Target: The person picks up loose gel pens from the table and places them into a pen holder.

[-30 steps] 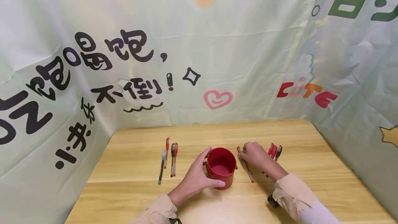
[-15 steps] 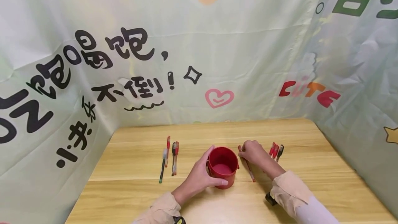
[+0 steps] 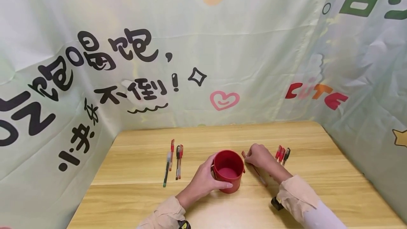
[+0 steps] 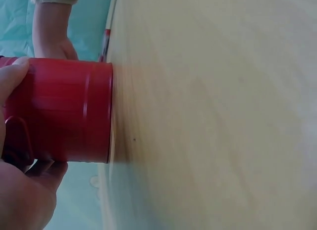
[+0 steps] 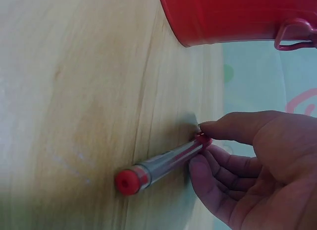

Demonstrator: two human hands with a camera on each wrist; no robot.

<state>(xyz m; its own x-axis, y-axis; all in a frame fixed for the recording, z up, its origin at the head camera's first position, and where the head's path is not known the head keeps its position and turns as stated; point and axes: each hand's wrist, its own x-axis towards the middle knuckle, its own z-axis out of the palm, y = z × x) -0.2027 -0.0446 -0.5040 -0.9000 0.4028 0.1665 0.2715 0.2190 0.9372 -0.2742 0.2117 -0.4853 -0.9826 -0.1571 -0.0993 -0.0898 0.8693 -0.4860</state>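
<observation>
Wrinkled beige cuffs [image 3: 298, 195], pale sleeves [image 3: 322, 217], black wrist devices [image 3: 277, 203]

Red bucket [image 4: 64, 111] seems made of smooth, glossy metal, pen [image 5: 168, 163] of clear shiny plastic; bench [image 3: 133, 193]'s finished in smooth woodgrain, backdrop [image 3: 260, 63]'s made of creasy cloth.

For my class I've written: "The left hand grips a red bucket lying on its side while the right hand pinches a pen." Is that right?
Not quite: the red bucket is not on its side. The head view shows it standing upright, open end up. The rest is right: the left hand grips it while the right hand pinches a pen.
</observation>
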